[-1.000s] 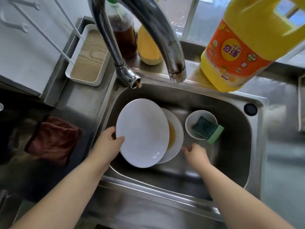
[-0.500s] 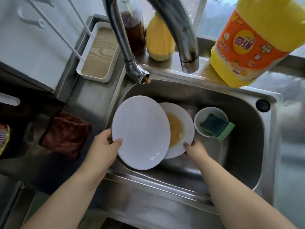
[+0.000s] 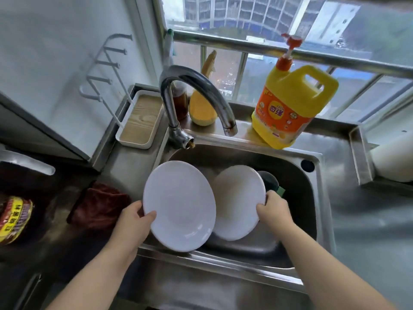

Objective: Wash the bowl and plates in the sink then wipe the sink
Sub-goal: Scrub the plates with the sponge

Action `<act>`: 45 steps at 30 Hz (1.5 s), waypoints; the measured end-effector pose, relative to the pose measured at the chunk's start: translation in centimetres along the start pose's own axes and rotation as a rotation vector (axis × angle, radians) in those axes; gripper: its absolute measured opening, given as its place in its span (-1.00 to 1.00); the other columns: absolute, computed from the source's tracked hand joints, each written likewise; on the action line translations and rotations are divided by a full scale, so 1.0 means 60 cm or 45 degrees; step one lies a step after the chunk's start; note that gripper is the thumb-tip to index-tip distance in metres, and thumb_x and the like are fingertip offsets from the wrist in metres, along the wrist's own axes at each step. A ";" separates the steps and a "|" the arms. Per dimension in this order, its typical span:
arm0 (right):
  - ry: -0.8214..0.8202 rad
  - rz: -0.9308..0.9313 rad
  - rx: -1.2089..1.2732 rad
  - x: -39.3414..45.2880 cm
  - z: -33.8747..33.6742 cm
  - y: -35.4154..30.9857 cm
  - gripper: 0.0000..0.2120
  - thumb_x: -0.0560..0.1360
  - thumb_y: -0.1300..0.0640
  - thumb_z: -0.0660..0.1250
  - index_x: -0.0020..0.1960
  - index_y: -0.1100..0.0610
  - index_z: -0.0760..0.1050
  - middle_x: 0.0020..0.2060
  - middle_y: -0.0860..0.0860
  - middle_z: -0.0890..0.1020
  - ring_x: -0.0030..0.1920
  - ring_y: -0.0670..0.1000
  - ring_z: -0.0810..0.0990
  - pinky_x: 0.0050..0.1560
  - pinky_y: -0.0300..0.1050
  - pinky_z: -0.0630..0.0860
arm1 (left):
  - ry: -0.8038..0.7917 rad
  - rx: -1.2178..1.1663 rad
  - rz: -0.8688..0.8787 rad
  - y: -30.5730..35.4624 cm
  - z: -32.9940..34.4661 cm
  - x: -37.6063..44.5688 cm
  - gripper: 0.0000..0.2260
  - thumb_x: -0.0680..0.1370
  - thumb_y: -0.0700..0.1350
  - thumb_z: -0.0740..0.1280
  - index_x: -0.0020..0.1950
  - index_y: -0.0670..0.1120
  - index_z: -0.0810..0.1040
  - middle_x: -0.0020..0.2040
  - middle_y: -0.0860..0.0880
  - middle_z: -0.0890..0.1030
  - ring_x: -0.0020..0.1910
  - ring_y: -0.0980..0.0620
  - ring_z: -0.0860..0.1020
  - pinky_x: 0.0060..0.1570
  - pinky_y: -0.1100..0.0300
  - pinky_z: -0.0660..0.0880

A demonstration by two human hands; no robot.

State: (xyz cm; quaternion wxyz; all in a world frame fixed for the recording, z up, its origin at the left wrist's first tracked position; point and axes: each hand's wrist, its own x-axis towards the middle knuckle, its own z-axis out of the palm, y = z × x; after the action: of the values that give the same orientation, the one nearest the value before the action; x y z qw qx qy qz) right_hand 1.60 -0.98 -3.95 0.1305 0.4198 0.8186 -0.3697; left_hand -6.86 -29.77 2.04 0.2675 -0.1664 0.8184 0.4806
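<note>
- Two bare forearms reach in from the bottom edge toward a stainless steel sink (image 3: 321,198) set into a steel bench (image 3: 368,242).
- The left hand (image 3: 131,222) grips the near left rim of a large white plate (image 3: 178,206), thumb across its face and the other fingers hidden behind it. The plate is tilted up over the left part of the basin, clean and glossy.
- The right hand (image 3: 273,209) holds the right rim of a second white plate (image 3: 239,202), fingers curled round its edge. This plate is also tilted, its left edge tucked behind the first, its surface dull white.
- Just behind the right hand, a bowl (image 3: 269,177) sits in the basin, mostly hidden by the second plate, with a green sponge (image 3: 280,190) at its near side.
- On the bench left of the sink lies a crumpled dark red cloth (image 3: 100,204).
- A curved chrome faucet (image 3: 196,86) arches over the back of the basin.
- On the ledge behind stand a yellow pump bottle of dish soap (image 3: 290,104), a dark brown bottle (image 3: 180,101) and a white tray (image 3: 140,119) with a wood-grain base.
- Beyond is a barred window (image 3: 290,52) facing tall buildings.
</note>
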 end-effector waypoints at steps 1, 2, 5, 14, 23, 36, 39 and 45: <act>0.030 -0.034 -0.021 -0.008 -0.013 -0.003 -0.95 0.50 0.22 0.25 -0.11 0.15 0.37 -0.23 0.08 0.51 -0.29 0.02 0.47 -0.39 -0.18 0.34 | -0.017 0.001 0.003 0.000 0.002 0.001 -0.83 0.56 -0.30 0.28 0.07 -0.08 0.53 -0.01 -0.07 0.64 0.03 -0.08 0.59 0.15 -0.11 0.52; 0.056 -0.060 -0.041 -0.017 -0.028 -0.007 -0.93 0.50 0.22 0.25 -0.13 0.15 0.36 -0.25 0.07 0.50 -0.31 0.01 0.46 -0.40 -0.20 0.32 | -0.030 0.007 0.010 0.001 0.004 0.002 -0.84 0.56 -0.30 0.28 0.05 -0.07 0.53 -0.02 -0.07 0.64 0.03 -0.09 0.59 0.14 -0.11 0.52; 0.124 -0.122 -0.134 -0.035 -0.068 -0.014 -0.94 0.51 0.21 0.25 -0.12 0.16 0.37 -0.28 0.06 0.51 -0.32 0.00 0.47 -0.42 -0.19 0.30 | -0.050 0.049 0.027 0.000 0.015 0.011 -0.86 0.55 -0.27 0.30 0.05 -0.07 0.53 -0.02 -0.08 0.63 0.03 -0.12 0.58 0.11 -0.15 0.54; 0.354 -0.060 -0.094 -0.071 -0.136 0.038 -0.88 0.46 0.23 0.26 -0.22 0.22 0.37 -0.36 0.14 0.50 -0.33 0.12 0.44 -0.35 -0.08 0.33 | -0.109 0.010 -0.033 -0.008 0.070 0.058 -0.68 0.55 -0.26 0.29 0.30 -0.18 0.42 0.12 -0.13 0.55 0.14 -0.17 0.51 0.15 -0.13 0.51; 0.335 0.213 0.348 -0.076 -0.120 0.113 -0.86 0.32 0.05 0.36 -0.21 0.09 0.47 -0.28 0.11 0.61 -0.17 0.20 0.62 -0.12 0.23 0.61 | -0.113 -0.371 -0.270 -0.037 0.141 0.128 -0.61 0.55 -0.41 0.14 0.38 -0.24 0.35 0.14 -0.18 0.51 0.04 -0.14 0.48 -0.01 0.02 0.47; 0.241 0.342 0.722 -0.047 -0.062 0.110 -0.88 0.51 0.32 0.31 -0.11 0.13 0.48 -0.20 0.14 0.63 -0.15 0.12 0.64 -0.07 0.09 0.61 | -0.083 -0.235 -0.396 -0.083 0.198 0.233 -0.65 0.60 -0.33 0.15 0.39 -0.21 0.39 0.24 -0.24 0.54 0.10 -0.20 0.52 0.07 0.03 0.48; 0.200 0.352 0.722 -0.043 -0.053 0.110 -0.88 0.52 0.31 0.31 -0.08 0.10 0.48 -0.19 0.12 0.65 -0.15 0.10 0.65 -0.09 0.04 0.60 | -0.064 -0.133 -0.365 -0.085 0.203 0.249 -0.65 0.57 -0.34 0.19 0.35 -0.24 0.41 0.22 -0.26 0.54 0.16 -0.23 0.52 0.02 0.06 0.45; 0.092 0.372 0.694 -0.029 -0.023 0.102 -0.91 0.54 0.28 0.30 -0.01 0.13 0.45 -0.11 0.11 0.62 -0.09 0.10 0.62 -0.13 0.01 0.61 | -0.116 0.119 -0.381 -0.071 0.206 0.241 -0.63 0.47 -0.27 0.27 0.29 -0.22 0.48 0.19 -0.21 0.57 0.14 -0.22 0.54 0.09 0.09 0.49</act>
State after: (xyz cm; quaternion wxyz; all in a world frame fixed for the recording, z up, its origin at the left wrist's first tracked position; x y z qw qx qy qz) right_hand 7.62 1.26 -5.13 0.0358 0.5653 0.6243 -0.5379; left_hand -12.73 -21.20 -14.45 0.3802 -0.2518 0.7931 0.4039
